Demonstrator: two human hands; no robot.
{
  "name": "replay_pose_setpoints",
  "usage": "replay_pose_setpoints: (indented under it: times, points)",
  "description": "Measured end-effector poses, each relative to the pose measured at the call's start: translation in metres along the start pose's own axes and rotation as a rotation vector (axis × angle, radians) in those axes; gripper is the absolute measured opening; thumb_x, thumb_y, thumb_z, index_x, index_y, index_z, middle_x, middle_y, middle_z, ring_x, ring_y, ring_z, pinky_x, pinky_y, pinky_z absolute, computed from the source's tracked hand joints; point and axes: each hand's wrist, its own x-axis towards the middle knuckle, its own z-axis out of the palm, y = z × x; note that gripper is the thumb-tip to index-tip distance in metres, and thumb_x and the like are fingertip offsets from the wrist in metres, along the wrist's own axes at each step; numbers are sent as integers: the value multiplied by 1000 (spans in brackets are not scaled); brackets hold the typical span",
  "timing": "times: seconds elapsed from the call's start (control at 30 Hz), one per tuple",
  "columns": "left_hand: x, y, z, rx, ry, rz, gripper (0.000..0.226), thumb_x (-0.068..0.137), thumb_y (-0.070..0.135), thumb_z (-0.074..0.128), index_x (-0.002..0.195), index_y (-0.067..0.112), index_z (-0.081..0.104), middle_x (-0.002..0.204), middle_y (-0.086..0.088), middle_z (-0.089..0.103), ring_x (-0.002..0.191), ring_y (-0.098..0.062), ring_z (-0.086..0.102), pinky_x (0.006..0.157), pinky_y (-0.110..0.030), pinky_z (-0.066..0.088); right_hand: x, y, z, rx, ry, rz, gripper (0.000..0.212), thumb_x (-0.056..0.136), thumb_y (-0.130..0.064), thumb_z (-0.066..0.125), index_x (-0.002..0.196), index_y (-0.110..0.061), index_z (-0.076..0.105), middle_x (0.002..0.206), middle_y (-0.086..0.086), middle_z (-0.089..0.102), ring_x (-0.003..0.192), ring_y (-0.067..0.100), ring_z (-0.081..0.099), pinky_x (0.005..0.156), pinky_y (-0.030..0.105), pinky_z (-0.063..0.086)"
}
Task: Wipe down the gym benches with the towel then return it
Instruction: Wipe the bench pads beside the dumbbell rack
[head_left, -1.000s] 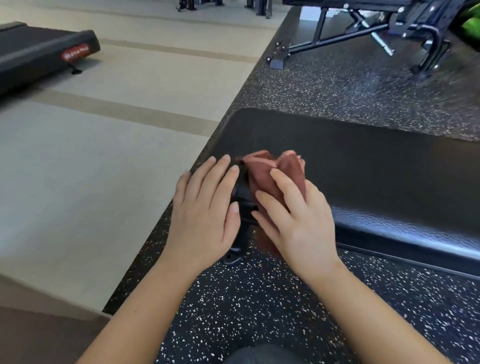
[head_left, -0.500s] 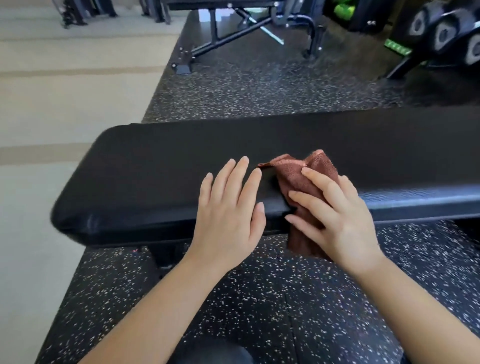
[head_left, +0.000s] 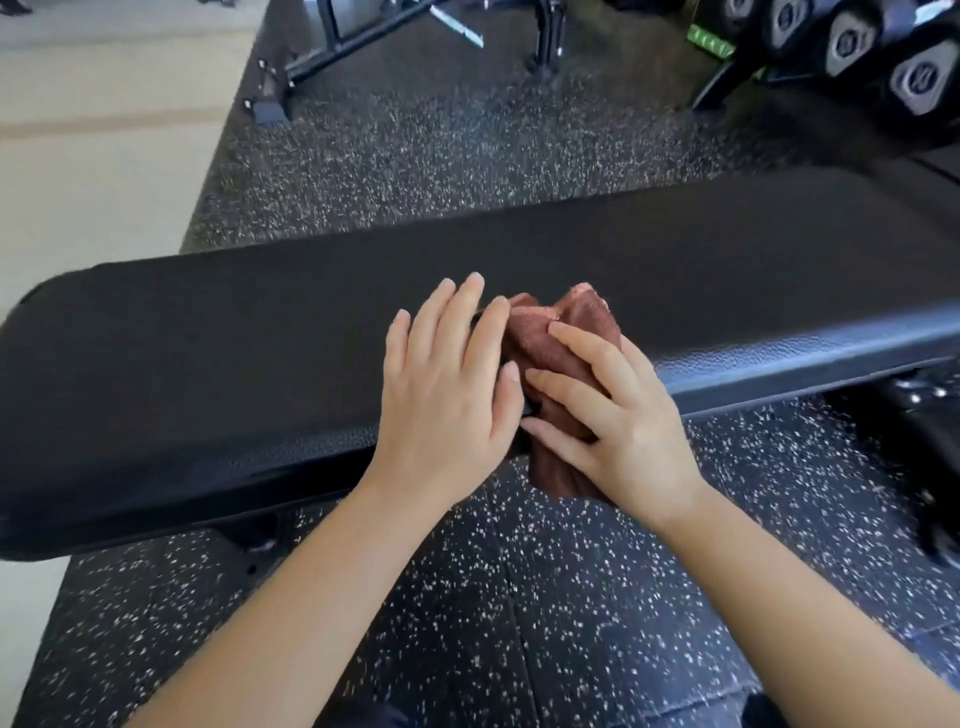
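Black padded vinyl runs across the whole view: a bench (head_left: 218, 364) lying left to right. Its rounded left end is well clear of the hands and its right part passes out of view. The near long edge curves down to a pebbled side face. The far edge is straight, with open padding between it and the hands. To the left of the hands the bench top is bare right up to its end, and to the right it is bare as far as the view goes.

A brown towel (head_left: 556, 327) lies bunched on the near edge of the bench, about midway along the visible length. One fold stands up on the top and a tail hangs down over the side. The right hand (head_left: 618, 415) lies over it with spread fingers bent onto the cloth, holding it against the edge. Its thumb is hidden. The left hand (head_left: 447, 405) rests just beside it, flat on the padding with fingers straight and gripping nothing. Its thumb side touches the towel and the right fingertips.

Under and beyond the bench is dark rubber floor (head_left: 519, 597) flecked with white. It gives way to pale floor (head_left: 93, 171) at the left. At the top stands the metal frame (head_left: 332, 52) of other equipment. A row of dumbbells (head_left: 919, 78) sits at the upper right, with a green strip (head_left: 704, 41) near them.
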Motion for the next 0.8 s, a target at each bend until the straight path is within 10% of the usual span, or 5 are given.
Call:
replay_pose_setpoints:
  times: [0.8]
  points:
    - [101, 104, -255, 41, -328, -360, 46, 88, 26, 34, 116, 2, 60, 128, -16, 55, 120, -35, 50, 97, -55, 37, 175, -64, -237, 251, -427, 434, 24, 76, -11, 73, 100, -14, 70, 123, 7, 57, 100, 35, 55, 85, 32, 43]
